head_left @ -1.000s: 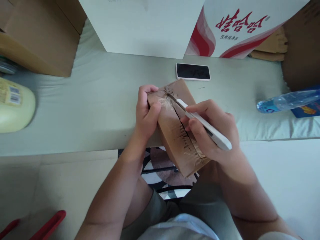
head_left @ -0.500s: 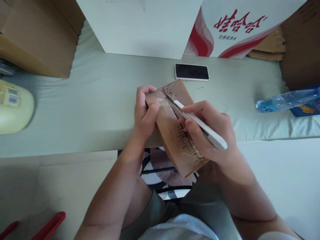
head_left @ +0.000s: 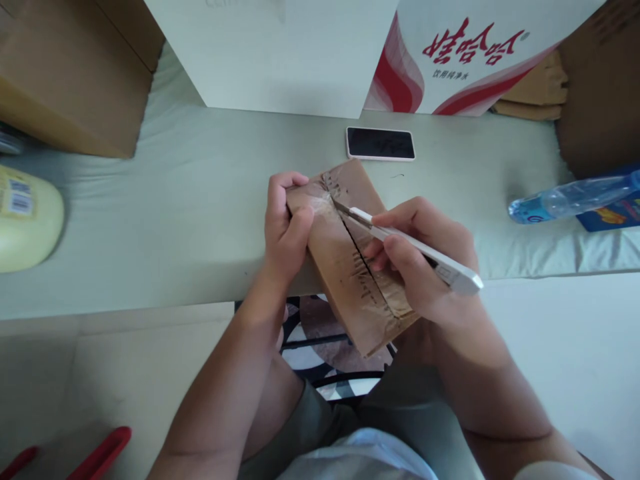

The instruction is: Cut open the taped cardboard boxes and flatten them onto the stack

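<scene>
A small brown cardboard box (head_left: 345,280) lies tilted across the front edge of the cloth-covered surface, its near end jutting out over my lap. Clear, wrinkled tape covers its top, and a dark slit runs along the middle seam. My left hand (head_left: 287,217) grips the far left corner, thumb on top and fingers around the side. In my right hand (head_left: 425,257) is a white utility knife (head_left: 455,272). Its blade points to the far left and touches the seam near the box's far end. The right fingertips rest close to the box top.
Beyond the box lies a phone (head_left: 380,144), with white cartons (head_left: 295,60) standing behind it. A plastic bottle (head_left: 565,200) lies at the right beside a blue package (head_left: 610,217). At the left are a large cardboard box (head_left: 75,80) and a pale yellow container (head_left: 27,220).
The knife's handle has swung right and toward me, so it lies at a flatter angle. Its tip has shifted slightly nearer along the seam. My left hand keeps its hold.
</scene>
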Demonstrator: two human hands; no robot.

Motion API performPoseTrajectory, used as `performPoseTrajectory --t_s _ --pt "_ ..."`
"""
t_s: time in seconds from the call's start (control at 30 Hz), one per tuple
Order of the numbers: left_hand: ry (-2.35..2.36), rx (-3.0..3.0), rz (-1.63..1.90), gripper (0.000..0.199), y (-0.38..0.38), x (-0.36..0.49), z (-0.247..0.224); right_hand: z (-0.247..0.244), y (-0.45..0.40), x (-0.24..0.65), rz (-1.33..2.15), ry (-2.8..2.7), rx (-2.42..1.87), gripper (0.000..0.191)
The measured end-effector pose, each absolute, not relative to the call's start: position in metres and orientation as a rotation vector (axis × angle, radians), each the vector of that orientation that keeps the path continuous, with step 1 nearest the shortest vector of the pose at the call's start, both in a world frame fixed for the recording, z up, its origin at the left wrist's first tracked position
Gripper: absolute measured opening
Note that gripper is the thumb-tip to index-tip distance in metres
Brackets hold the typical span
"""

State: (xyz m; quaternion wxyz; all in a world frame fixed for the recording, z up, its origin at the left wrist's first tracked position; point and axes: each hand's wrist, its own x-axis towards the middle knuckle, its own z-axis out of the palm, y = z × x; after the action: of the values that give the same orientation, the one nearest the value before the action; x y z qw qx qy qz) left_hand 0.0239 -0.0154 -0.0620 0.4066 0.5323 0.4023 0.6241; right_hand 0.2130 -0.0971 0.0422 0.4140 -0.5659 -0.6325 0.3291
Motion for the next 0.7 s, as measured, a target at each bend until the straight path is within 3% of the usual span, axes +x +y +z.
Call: performPoseTrajectory --t_s 0.7 --pt "0.995 1.378 1.576 0.056 -0.015 0.022 -0.059 0.043 -0.099 0.215 0.837 -1.490 -1.337 0.010"
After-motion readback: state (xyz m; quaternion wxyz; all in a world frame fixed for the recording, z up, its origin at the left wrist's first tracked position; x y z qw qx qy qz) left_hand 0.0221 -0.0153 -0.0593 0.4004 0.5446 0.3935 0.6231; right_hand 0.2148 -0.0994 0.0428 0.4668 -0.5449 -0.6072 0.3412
